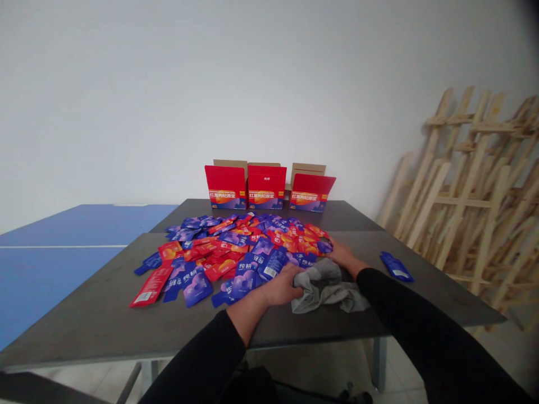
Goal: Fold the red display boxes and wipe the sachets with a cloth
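Note:
My left hand is closed at the left edge of a crumpled grey cloth, thumb and fingers against the fabric. Right beside that hand lie purple pouches from the pile. Beyond the cloth, my right hand reaches to the right edge of the heap, close to a dark purple pouch; its fingers are partly hidden, so its grip is unclear. Red pouches and purple ones lie mixed and overlapping across the middle of the table.
Three open red cartons stand in a row at the back of the dark table. A single blue pouch lies at the right. A blue table adjoins on the left. Wooden easels lean against the right wall.

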`<state>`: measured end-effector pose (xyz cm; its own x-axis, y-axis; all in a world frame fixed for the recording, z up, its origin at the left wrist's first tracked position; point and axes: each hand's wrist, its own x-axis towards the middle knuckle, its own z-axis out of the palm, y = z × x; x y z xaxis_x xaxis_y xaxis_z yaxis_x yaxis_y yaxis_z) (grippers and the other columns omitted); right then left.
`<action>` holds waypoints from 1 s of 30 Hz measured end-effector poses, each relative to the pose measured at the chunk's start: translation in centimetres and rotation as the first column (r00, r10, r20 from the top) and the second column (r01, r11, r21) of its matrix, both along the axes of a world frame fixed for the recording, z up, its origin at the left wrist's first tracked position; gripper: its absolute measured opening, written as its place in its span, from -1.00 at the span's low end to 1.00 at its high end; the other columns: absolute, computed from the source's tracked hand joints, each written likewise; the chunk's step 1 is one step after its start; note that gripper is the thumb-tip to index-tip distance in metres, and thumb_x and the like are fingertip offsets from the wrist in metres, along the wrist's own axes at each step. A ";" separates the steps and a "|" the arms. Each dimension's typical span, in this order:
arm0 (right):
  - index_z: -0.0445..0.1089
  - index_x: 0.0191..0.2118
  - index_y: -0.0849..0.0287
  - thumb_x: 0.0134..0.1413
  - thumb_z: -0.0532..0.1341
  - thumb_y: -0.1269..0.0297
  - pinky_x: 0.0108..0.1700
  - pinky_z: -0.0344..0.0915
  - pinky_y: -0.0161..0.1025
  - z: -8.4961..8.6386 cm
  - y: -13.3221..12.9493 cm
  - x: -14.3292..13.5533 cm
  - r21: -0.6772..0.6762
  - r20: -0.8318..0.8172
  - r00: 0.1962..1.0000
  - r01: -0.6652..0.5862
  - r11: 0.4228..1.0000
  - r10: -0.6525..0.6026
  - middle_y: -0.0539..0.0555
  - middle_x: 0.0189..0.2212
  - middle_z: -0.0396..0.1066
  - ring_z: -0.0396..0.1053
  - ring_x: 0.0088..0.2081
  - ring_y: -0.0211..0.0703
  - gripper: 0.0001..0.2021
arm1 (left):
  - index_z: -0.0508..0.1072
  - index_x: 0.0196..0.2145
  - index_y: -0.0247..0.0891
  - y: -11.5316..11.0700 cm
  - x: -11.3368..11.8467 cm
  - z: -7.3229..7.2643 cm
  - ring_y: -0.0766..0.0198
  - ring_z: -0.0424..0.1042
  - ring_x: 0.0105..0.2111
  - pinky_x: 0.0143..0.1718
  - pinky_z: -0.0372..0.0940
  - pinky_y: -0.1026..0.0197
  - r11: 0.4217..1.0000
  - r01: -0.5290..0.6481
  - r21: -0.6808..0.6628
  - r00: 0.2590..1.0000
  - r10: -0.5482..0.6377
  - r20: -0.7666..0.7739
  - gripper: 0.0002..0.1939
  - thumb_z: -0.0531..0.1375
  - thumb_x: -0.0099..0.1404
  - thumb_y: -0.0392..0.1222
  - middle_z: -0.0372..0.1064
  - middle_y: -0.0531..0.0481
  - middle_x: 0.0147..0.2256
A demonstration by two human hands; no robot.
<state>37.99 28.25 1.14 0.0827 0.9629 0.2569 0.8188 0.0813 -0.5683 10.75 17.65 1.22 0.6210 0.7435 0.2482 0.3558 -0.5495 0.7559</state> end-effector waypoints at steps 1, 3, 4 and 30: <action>0.34 0.05 0.22 -0.19 0.39 0.19 0.02 0.16 -0.13 -0.1 0.0 0.0 -0.046 0.095 0.995 0.003 0.999 0.001 0.25 -0.06 0.42 0.34 -0.06 0.01 -0.40 | 0.42 -0.08 -0.26 -0.1 0.0 0.1 0.10 0.23 -0.02 0.09 0.15 0.08 1.000 -0.002 0.000 1.000 0.002 -0.001 -0.60 0.20 0.07 -0.30 0.26 -0.08 -0.10; 0.33 0.07 0.22 -0.11 0.35 0.11 0.04 0.15 -0.07 -0.1 -0.2 0.1 -0.117 0.280 0.960 0.035 0.993 -0.001 0.27 -0.04 0.38 0.32 -0.04 0.04 -0.41 | 0.41 -0.08 -0.26 -0.3 0.1 0.4 0.09 0.22 -0.01 0.10 0.15 0.07 1.000 -0.002 0.004 1.000 0.002 0.002 -0.60 0.19 0.07 -0.32 0.26 -0.09 -0.09; 0.34 0.06 0.23 -0.08 0.33 0.08 0.03 0.16 -0.07 0.1 -0.4 0.1 -0.122 0.325 0.946 0.053 0.991 -0.010 0.28 -0.05 0.37 0.32 -0.04 0.06 -0.43 | 0.41 -0.08 -0.27 -0.4 0.1 0.5 0.09 0.22 -0.01 0.11 0.14 0.07 1.000 -0.001 0.005 1.000 0.001 0.006 -0.59 0.18 0.07 -0.33 0.25 -0.09 -0.09; 0.12 0.30 0.04 0.11 0.12 0.45 0.23 0.12 0.08 3.0 -9.1 -9.2 0.198 0.401 0.703 -0.693 0.694 0.587 0.18 0.24 0.13 0.14 0.21 0.02 -0.39 | 0.45 -0.07 -0.36 0.3 -0.2 2.4 0.15 0.51 -0.19 -0.08 0.35 0.14 0.538 0.450 -0.713 0.523 0.489 0.698 -0.70 0.16 0.33 -0.12 0.51 -0.15 -0.19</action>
